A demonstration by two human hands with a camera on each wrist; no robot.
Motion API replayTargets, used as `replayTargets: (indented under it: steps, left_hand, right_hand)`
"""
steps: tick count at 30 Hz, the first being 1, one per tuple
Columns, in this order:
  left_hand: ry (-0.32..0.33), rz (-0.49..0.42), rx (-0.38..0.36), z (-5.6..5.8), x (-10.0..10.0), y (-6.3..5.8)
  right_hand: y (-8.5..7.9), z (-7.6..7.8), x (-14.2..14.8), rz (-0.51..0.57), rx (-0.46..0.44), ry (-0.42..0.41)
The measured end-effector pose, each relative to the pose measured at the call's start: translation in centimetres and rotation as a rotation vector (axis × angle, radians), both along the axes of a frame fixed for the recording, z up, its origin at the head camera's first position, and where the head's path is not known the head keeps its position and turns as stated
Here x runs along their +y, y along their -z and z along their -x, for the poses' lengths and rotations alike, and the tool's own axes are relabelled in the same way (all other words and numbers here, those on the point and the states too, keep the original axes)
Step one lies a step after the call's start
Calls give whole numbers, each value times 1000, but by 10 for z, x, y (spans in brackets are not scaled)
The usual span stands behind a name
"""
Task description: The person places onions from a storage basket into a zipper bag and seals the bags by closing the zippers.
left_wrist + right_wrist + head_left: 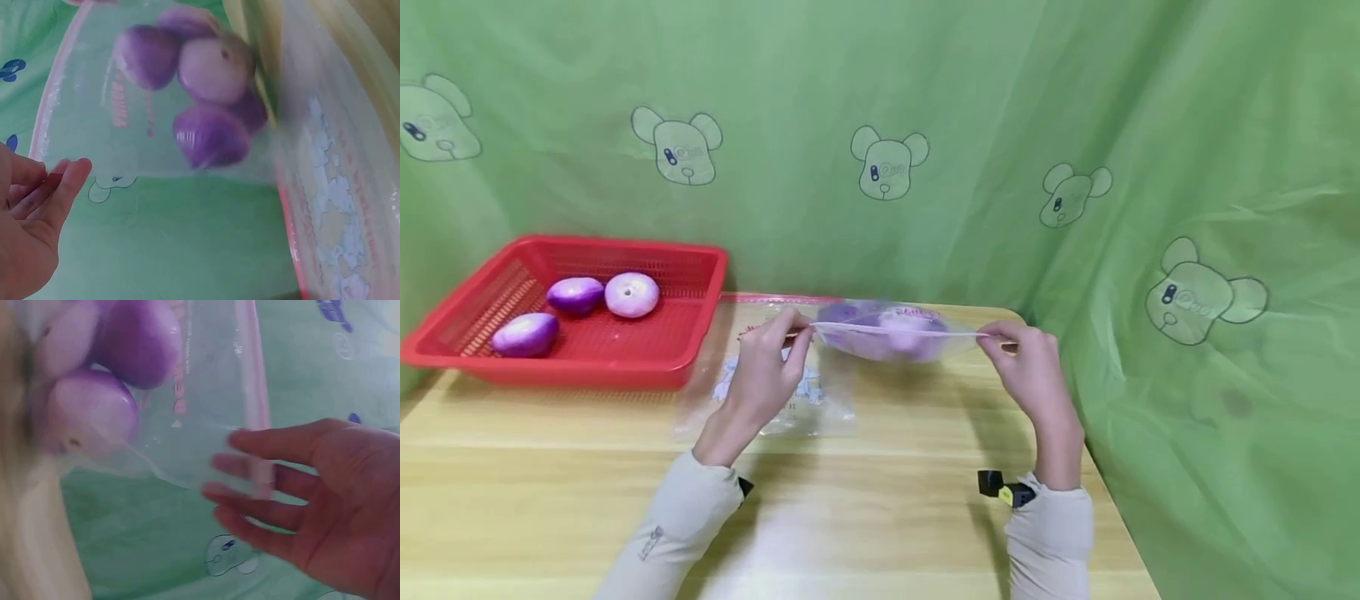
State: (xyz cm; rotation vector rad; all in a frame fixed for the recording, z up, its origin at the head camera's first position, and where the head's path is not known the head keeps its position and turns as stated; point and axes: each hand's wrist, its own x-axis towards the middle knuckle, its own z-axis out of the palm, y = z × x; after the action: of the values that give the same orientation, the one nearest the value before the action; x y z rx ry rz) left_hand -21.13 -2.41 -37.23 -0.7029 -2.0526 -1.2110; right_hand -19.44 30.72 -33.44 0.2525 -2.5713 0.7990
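Note:
A clear zip bag [883, 331] with several purple onions [212, 69] in it is stretched between my two hands, its pale zip edge toward me. At the bag's left top corner, my left hand [765, 362] pinches the edge between thumb and fingers. My right hand [1028, 367] pinches the opposite corner; in the right wrist view its fingers show around the pink zip strip. Inside the bag the onions hang clustered at the bottom, blurred in the head view. Whether the zip is closed cannot be told.
Another printed clear bag [805, 423] with a red zip lies flat on the wooden table [865, 517], partly under my left hand. A red basket [617, 375] holding 3 purple onions [632, 295] stands at the left. Green curtains [970, 100] hang behind and to the right.

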Motion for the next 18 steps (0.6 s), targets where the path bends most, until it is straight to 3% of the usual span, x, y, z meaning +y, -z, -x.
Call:
replayTargets:
  steps: [6,11,14,18]
  left_hand:
    - [44,-68,-20,-7,0,-10]
    - [161,-138,-19,-18,4,-22]
    - [236,-144,-45,-21,6,-25]
    - [252,-73,-117,-21,9,-22]
  right_hand:
    - [-18,-10,-6,224,311,15]
    - [-40,-19,-8,314,432,24]
    - [-54,-13,-3,258,397,102]
    - [-55,19,11,148,192,171]
